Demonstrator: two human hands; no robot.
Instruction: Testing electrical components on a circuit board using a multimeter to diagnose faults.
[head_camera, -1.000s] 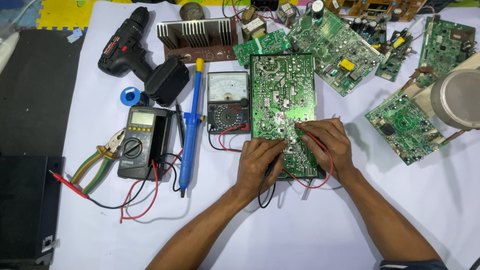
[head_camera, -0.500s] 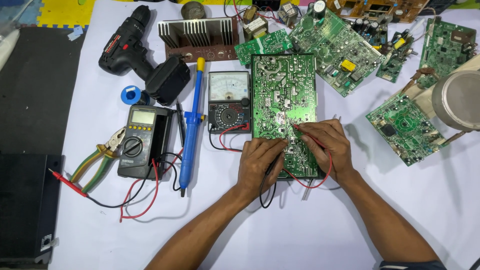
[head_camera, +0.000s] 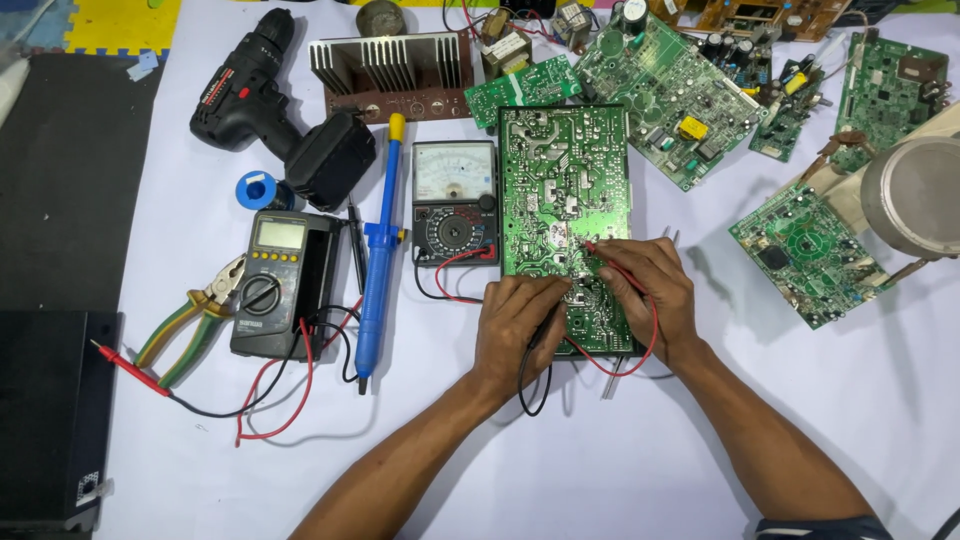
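Flat under both hands, green circuit board (head_camera: 560, 190), solder-side up; fingers (head_camera: 612, 262) pinching red probe (head_camera: 600, 249).

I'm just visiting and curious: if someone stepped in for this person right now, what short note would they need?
Left hand: holds the black probe on the green circuit board.
Right hand: holds the red probe, tip on the same board.
Both leads run to the analog meter left of the board.
Done: probes placed on the solder side.
Left: cannot tell how many points remain.
Unused: digital meter, blue desoldering pump, pliers.
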